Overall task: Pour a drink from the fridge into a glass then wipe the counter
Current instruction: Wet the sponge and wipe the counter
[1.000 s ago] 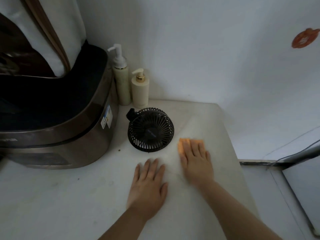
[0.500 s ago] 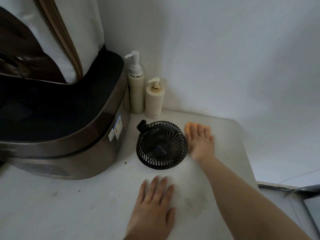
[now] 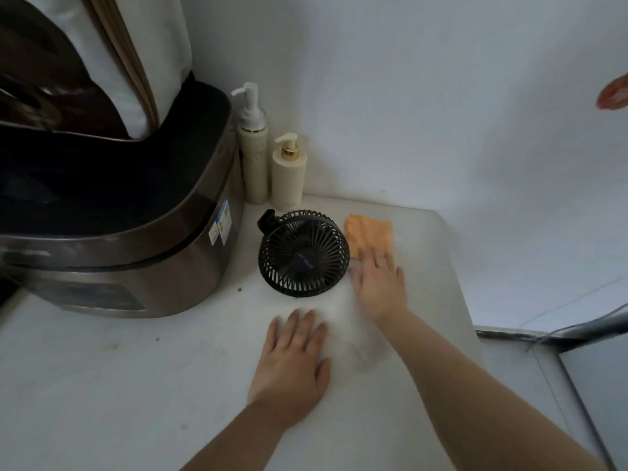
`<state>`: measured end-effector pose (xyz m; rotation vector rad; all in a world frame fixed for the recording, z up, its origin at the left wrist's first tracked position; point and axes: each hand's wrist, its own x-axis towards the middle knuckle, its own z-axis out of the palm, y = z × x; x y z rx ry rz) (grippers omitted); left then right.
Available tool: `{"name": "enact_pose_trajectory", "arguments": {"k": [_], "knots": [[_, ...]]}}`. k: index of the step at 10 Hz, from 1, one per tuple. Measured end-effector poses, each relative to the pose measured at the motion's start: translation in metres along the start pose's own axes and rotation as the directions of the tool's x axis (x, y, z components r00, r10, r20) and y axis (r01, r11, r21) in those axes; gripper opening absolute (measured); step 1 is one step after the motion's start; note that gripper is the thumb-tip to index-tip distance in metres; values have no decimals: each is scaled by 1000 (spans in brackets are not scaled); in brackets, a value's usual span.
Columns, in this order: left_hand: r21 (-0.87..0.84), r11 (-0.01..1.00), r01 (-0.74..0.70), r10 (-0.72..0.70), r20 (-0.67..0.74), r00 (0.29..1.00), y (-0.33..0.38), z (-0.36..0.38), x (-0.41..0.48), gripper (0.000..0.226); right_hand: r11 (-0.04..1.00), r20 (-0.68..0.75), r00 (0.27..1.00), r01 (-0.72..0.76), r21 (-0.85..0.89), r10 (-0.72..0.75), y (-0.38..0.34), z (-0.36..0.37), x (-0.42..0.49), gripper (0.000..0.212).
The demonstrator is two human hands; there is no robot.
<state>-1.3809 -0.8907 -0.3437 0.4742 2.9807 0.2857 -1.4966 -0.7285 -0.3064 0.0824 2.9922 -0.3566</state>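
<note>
2 flat hands, right hand (image 3: 379,282) on orange cloth (image 3: 369,235)

We cannot see the near edge of the orange cloth (image 3: 368,234): the right hand (image 3: 379,283) lies flat over it, and its fingers (image 3: 370,258) are smeared by motion blur. The left hand (image 3: 292,367) is softly blurred too, flat on the bench (image 3: 102,385). At nine o'clock the big brown appliance (image 3: 136,260) runs off the left edge, and the pale bag (image 3: 142,45) on top of it is cut by the upper edge. At three o'clock an orange-red shape (image 3: 615,95) on the wall is sliced by the right edge; we cannot tell what it is. The labels (image 3: 220,223) on the appliance are too small to read.
</note>
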Motion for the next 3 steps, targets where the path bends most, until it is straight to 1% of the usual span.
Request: {"name": "enact_pose_trajectory", "arguments": {"k": [1, 2, 3], "knots": [[30, 1000, 8, -10, 64, 998, 1, -7, -1, 53, 1000, 58, 998, -25, -15, 26, 0, 3, -48, 54], [-2, 1000, 25, -25, 63, 998, 5, -23, -4, 53, 998, 130, 990, -59, -5, 59, 3, 0, -86, 58], [-24, 998, 50, -44, 203, 978, 15, -48, -3, 55, 997, 190, 978, -76, -28, 80, 2, -10, -117, 53]]}}
